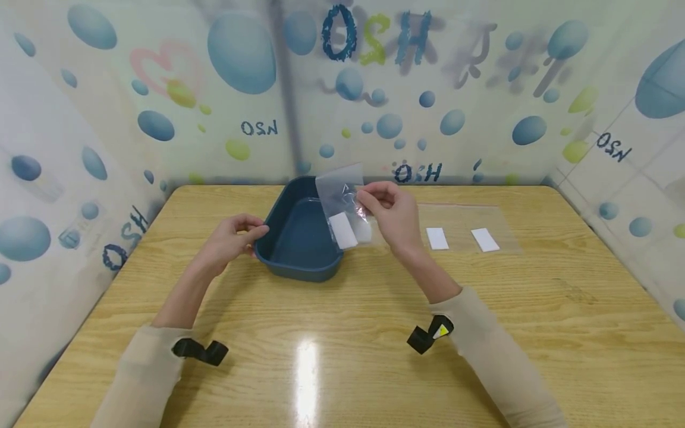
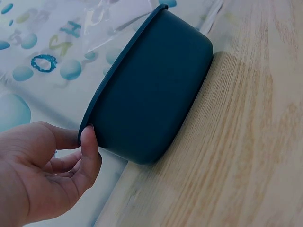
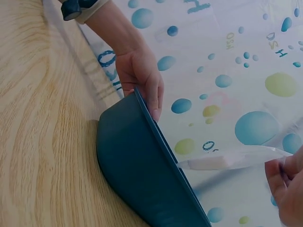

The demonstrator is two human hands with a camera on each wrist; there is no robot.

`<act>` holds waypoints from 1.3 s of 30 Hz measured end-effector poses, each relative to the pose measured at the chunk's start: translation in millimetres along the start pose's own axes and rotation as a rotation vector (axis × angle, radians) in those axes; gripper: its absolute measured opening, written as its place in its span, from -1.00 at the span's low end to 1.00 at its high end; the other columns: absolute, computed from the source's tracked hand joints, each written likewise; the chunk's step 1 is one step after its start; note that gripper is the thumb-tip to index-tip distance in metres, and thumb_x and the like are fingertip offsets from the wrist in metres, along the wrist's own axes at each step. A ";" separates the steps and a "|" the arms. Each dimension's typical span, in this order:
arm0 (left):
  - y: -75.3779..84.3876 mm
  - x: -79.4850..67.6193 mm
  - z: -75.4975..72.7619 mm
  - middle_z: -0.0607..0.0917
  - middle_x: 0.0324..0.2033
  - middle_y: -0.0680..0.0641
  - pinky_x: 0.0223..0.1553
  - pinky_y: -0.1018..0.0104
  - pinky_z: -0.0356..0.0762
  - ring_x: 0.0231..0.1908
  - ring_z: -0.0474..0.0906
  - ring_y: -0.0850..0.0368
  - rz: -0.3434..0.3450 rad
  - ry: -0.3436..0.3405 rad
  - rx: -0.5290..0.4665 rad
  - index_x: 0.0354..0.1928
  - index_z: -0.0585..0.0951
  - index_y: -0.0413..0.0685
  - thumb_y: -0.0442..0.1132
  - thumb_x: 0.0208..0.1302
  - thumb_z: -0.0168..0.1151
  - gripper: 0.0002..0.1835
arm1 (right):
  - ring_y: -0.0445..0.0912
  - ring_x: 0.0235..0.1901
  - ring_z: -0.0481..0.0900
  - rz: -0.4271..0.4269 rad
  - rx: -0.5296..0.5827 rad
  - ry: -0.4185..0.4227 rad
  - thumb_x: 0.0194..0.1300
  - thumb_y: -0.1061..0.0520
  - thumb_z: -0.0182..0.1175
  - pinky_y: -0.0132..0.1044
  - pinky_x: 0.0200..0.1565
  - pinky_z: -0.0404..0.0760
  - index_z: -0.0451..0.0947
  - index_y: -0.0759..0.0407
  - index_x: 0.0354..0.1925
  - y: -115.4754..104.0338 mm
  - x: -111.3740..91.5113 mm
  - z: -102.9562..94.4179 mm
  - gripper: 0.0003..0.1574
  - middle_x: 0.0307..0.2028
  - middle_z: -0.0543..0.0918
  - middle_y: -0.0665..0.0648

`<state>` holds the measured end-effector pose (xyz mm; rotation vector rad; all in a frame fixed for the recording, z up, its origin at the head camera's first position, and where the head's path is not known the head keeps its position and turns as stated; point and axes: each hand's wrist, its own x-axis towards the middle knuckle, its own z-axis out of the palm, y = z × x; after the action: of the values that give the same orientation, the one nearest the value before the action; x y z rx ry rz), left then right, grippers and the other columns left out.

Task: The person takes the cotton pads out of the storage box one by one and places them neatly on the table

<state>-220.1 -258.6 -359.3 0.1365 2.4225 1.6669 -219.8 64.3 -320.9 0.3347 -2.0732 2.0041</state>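
A dark blue plastic basin (image 1: 302, 270) stands on the wooden table. My left hand (image 1: 231, 242) pinches its left rim, thumb on one side and fingers on the other, as the left wrist view also shows. Between thumb and fingers, my right hand (image 1: 393, 215) holds a clear plastic bag (image 1: 339, 184) by its edge. The bag hangs over the basin's right rim, with a white card-like piece (image 1: 343, 230) in its lower part. In the right wrist view, the bag (image 3: 222, 158) stretches from the right fingers to the basin's rim (image 3: 163, 142).
Right of the basin, a clear plastic bag (image 1: 460, 217) with a reddish top edge lies flat, with white rectangular pieces (image 1: 484, 239) at it. A patterned curtain (image 1: 332, 107) hangs behind the wooden table (image 1: 257, 345) and along both sides.
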 end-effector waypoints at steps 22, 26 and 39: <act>0.2 0.4 0.2 0.44 0.03 -0.26 -0.26 0.20 0.70 -0.41 0.54 0.14 -0.003 0.001 0.002 0.24 0.37 -0.45 -0.16 0.56 0.09 -0.53 | -0.17 -0.36 0.66 0.003 -0.023 0.027 0.37 0.26 0.32 -0.38 -0.24 0.72 0.59 0.45 -0.12 5.6 -11.8 -46.0 -0.76 -0.33 0.70 0.10; -0.2 0.9 0.1 0.43 0.03 -0.26 -0.26 0.21 0.70 -0.41 0.55 0.14 -0.003 -0.001 0.001 0.24 0.37 -0.46 -0.15 0.56 0.09 -0.52 | -0.17 -0.35 0.65 0.036 -0.080 0.024 0.38 0.24 0.32 -0.39 -0.24 0.71 0.59 0.42 -0.12 7.2 -16.1 -51.7 -0.77 -0.30 0.69 0.13; -0.3 1.1 0.3 0.43 0.04 -0.25 -0.27 0.21 0.68 -0.42 0.52 0.15 -0.008 0.002 -0.004 0.23 0.37 -0.44 -0.15 0.57 0.09 -0.53 | -0.20 -0.37 0.64 0.078 -0.191 -0.036 0.40 0.22 0.30 -0.44 -0.27 0.68 0.61 0.44 -0.14 15.9 -30.0 -59.5 -0.76 -0.28 0.68 0.26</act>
<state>-221.1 -258.2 -359.8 0.1241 2.4177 1.6695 -195.9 124.3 -343.8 0.2593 -2.3109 1.8332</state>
